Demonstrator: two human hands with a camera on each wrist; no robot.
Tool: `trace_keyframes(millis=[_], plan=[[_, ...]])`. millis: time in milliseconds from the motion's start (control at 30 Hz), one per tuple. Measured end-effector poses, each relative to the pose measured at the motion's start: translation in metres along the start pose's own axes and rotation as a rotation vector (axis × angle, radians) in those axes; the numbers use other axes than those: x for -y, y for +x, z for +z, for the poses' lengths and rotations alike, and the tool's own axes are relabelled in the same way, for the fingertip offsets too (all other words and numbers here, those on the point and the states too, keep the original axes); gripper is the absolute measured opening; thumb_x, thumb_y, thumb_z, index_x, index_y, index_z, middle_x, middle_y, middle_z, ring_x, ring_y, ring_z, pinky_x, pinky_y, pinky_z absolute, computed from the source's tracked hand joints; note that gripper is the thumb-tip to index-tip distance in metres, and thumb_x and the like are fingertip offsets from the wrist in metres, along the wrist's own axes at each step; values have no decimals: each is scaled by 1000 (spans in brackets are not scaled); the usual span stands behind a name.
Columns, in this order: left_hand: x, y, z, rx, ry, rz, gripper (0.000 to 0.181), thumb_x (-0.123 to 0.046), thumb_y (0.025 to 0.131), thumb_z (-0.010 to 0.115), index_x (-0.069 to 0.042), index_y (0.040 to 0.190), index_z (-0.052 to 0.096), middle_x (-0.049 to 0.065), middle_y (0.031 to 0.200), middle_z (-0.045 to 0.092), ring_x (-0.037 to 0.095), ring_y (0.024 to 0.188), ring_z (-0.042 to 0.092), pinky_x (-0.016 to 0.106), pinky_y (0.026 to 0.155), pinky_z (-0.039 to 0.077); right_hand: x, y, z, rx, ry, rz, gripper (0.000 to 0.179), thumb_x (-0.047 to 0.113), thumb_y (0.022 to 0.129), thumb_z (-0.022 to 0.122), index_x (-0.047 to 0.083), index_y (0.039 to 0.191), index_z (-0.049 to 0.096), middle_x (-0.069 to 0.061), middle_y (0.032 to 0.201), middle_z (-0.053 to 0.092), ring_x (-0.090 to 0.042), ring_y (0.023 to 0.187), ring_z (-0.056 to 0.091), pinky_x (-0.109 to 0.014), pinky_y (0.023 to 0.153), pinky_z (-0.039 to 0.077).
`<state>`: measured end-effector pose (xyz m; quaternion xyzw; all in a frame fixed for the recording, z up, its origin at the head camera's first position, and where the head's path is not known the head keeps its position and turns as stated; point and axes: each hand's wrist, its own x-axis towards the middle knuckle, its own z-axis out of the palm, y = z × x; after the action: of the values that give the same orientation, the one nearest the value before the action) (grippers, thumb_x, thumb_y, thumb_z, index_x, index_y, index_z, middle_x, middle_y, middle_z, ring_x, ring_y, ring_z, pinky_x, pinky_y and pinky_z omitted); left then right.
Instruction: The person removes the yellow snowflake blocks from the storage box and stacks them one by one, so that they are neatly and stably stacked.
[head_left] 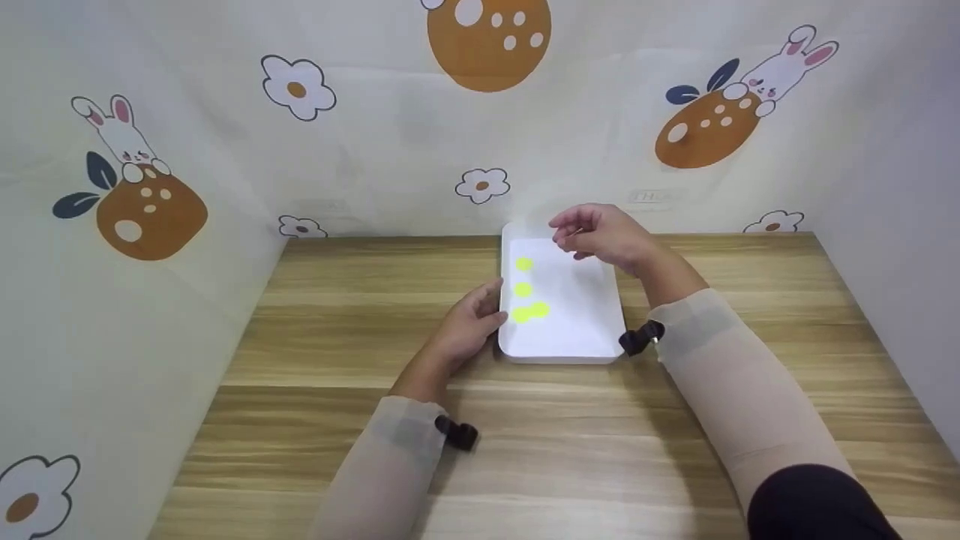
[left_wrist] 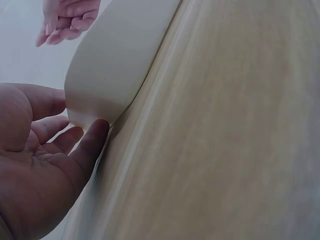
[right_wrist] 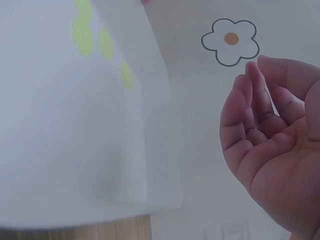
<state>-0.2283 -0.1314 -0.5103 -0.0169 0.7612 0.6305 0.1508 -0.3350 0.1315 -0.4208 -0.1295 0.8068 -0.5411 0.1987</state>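
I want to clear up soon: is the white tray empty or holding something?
Not empty: flat yellow discs lie inside the tray, near its left wall in the head view. Loose or stuck, I cannot tell.

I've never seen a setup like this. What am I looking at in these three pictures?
There is no machine arm here: a person works with two bare hands. The widest picture comes from a camera worn on the head, looking down; the other two come from cameras on the left and right wrists.

On the wooden table stands a shallow white tray. Four flat yellow-green circles show inside it, toward its left side.

The left hand touches the tray's left side with its fingers. The right hand is above the tray's far end, its fingers loosely bent; I see nothing in it. Behind is a pale backdrop printed with flowers and rabbits.
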Motion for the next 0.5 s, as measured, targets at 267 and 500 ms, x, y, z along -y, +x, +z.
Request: trace_keyframes(millis=[267,500], plan=[[1,-1,-1,9,-8,44,63,-9,107,61,-17,166,40,13,170,46,27,159,43,44,130,39,-5,26,12,142,-57,46,32,10,98,76,15,130,72,-4,112,74,-27,111,70,-31,92,62],[1,-2,-1,28,-19,61,64,-9,106,61,-13,166,39,14,169,46,28,158,45,45,130,40,-18,40,22,309,-109,76,40,7,97,76,5,136,68,-9,118,74,-21,106,70,-30,91,61]])
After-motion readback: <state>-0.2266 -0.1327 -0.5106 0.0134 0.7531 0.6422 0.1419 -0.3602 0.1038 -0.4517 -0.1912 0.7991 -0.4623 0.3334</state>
